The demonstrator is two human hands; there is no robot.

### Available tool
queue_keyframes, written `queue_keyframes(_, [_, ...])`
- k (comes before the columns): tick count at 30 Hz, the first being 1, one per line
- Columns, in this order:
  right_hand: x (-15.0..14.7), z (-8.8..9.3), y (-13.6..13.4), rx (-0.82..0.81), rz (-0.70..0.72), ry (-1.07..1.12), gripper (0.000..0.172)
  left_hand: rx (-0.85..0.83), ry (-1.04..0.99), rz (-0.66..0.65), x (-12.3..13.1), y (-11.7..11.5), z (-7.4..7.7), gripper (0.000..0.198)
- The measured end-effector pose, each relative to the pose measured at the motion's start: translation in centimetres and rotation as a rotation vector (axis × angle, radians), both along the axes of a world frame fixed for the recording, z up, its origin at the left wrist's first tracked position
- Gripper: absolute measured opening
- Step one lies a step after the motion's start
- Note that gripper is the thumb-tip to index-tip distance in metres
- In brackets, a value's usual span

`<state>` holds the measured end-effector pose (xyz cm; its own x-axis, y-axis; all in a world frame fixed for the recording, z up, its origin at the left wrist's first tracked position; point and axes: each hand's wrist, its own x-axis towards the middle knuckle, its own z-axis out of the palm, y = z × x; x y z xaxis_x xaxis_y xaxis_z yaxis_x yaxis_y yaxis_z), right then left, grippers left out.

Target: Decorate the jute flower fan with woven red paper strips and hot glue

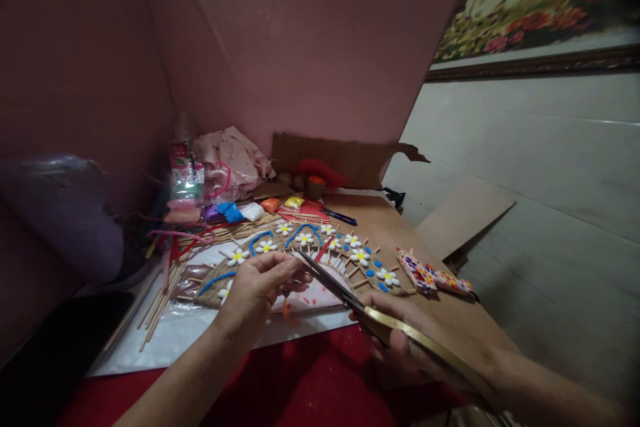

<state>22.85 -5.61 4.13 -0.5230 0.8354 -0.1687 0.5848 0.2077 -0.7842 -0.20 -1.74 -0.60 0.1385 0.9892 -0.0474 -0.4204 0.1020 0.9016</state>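
Note:
My right hand [400,330] is closed around the handles of a pair of scissors [333,285], whose blades point up and left. Close to the blade tips, my left hand [267,280] has thumb and fingertips pinched together; what lies between them is too small to make out. A blurred orange bit [286,310] shows just below those fingers. Behind both hands lies a twine-wrapped, arched craft piece [300,247] with small sticks, white-and-yellow flowers [360,255] and blue strips and dots. A narrow red strip [324,249] shows beyond the blades.
Thin wooden sticks [159,303] lie at the left on white sheeting [120,353]. Coloured clay packets [230,212], a dark blue pen-like tool [340,217] and crumpled pink wrapping [235,157] are farther back. A flower-patterned item [435,277] rests on brown board at right.

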Motion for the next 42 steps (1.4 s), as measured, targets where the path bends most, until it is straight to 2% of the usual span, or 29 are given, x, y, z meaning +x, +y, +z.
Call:
queue_keyframes(3, [-0.2,-0.7,0.1,-0.074,-0.023,0.017,0.034,-0.014,0.031,-0.008,-0.1,0.0,-0.1,0.019])
queue_keyframes(8, [0.0,-2.9,0.3,-0.222,-0.076,0.169,0.045,-0.021,0.042,-0.013,-0.2,0.0,0.2,0.022])
queue_keyframes(12, [0.2,-3.6,0.4,-0.245,-0.075,0.267,0.054,-0.003,0.089,-0.006,-0.3,0.2,0.2,0.022])
queue_keyframes(14, [0.2,-3.7,0.4,-0.248,-0.083,0.289,0.055,0.011,0.094,-0.012,-0.4,0.3,-0.1,0.02])
queue_keyframes(18, [0.2,-4.1,0.4,-0.255,-0.117,0.294,0.041,0.017,0.109,-0.033,-0.5,0.4,-0.4,0.017])
queue_keyframes(23, [0.0,-4.3,0.5,-0.308,-0.133,0.304,0.038,0.004,0.146,-0.047,-0.3,0.2,0.1,0.02])
queue_keyframes(31, [0.0,-4.2,0.5,-0.295,-0.114,0.293,0.032,-0.031,0.127,-0.082,-0.4,0.1,0.5,0.018])
queue_keyframes(39, [-0.6,-3.5,0.2,-0.364,-0.114,0.413,0.044,-0.02,0.114,-0.08,-0.3,-0.1,0.7,0.017])
queue_keyframes(42, [-0.7,-3.4,0.2,-0.356,-0.151,0.37,0.04,-0.022,0.112,-0.077,-0.3,-0.1,0.9,0.017])
